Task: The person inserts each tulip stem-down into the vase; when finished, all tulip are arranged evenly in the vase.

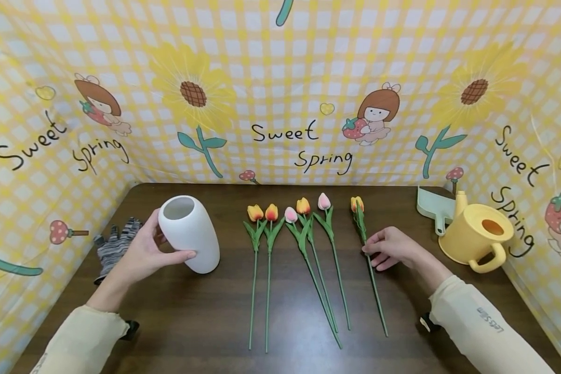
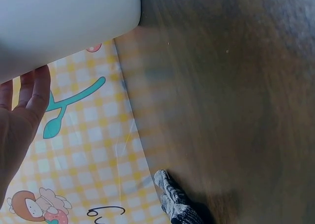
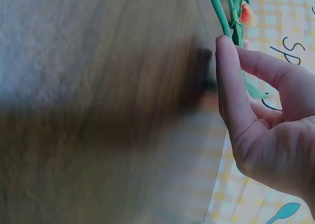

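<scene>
Gripping a white vase (image 1: 196, 241) and pinching a single tulip (image 1: 360, 224), a person in cream sleeves (image 1: 81, 337) works with both hands over a dark wooden table (image 1: 191, 327); clock directions follow the head view. At 8 o'clock, the left hand (image 1: 142, 254) is clamped on the vase, thumb across the near side and fingers round the far one. The vase's mouth faces up, leaning toward 11 o'clock; whether its base touches the wood cannot be told. At 4 o'clock, the right hand (image 1: 395, 246) has thumb and fingertips together on the tulip's green stem, just below the leaves, the orange-and-yellow bloom pointing between 11 and 12.

Five more tulips (image 1: 302, 241) lie between the hands, blooms toward 12 and stems toward 6: two orange-toned ones at the 9 o'clock end, a pink and an orange close together with leaves overlapping, then another pink nearest the held flower. A striped grey glove (image 1: 114, 249) rests at the vase's 9 o'clock. A yellow watering can (image 1: 467, 239) stands at the right hand's 3 o'clock, a pale green dustpan (image 1: 433, 205) just beside it at its 10. Checked cloth (image 1: 280, 78) printed "Sweet Spring" hangs at 12 o'clock.
</scene>
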Tool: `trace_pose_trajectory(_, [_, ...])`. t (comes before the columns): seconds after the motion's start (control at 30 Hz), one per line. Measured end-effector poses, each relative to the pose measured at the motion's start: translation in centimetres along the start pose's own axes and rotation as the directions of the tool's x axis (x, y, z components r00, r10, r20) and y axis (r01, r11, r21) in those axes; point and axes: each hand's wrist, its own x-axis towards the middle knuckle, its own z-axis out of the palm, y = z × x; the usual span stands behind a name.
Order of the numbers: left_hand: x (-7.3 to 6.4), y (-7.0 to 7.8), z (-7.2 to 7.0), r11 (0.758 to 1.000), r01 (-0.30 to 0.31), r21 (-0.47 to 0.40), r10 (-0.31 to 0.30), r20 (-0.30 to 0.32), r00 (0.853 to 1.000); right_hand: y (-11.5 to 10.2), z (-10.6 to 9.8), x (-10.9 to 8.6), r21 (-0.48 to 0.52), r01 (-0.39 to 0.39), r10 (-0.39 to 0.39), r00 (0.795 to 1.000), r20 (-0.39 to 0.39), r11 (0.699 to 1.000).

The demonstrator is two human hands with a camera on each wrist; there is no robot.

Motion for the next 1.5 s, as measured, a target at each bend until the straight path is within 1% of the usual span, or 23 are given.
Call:
trace_pose_trajectory(0.27, [0.0,0.3,-0.1,1.0,0.017,0.007,-0.017,0.008,1.0,0.1,-0.5,0.0,-0.005,-0.011,0.012,0.999,0.051,1.0])
trace_pose_trajectory(0.4, [-0.1,0.2,-0.1,1.0,0.018,0.013,-0.018,0.006,1.0,0.1,-0.5,0.0,-0.002,-0.014,0.014,0.998,0.062,1.0])
trace_pose_trajectory(0.73, [0.1,0.3,-0.2,1.0,0.007,0.001,-0.007,0.017,1.0,0.1,-0.6,0.0,0.048,-0.031,0.027,0.996,0.082,0.998])
trace_pose_trajectory(1.03, [0.0,0.1,-0.3,1.0,0.005,0.013,-0.005,0.023,1.0,0.4,-1.3,-0.1,0.076,-0.025,0.017,0.994,0.113,0.997])
trace_pose_trajectory(1.17, [0.1,0.1,-0.4,1.0,0.003,0.019,-0.004,0.022,1.0,0.0,-1.7,-0.4,0.08,-0.017,0.008,0.994,0.11,0.997])
trace_pose_trajectory(1.3, [0.2,0.1,-0.4,1.0,-0.001,0.021,0.0,0.03,1.0,-0.7,-2.1,-0.9,0.099,0.009,-0.019,0.994,0.106,0.995])
trace_pose_trajectory(1.5, [0.5,0.2,-0.6,1.0,0.01,-0.027,-0.008,0.076,0.997,-2.1,-2.6,-1.9,0.16,0.036,-0.054,0.993,0.108,0.986])
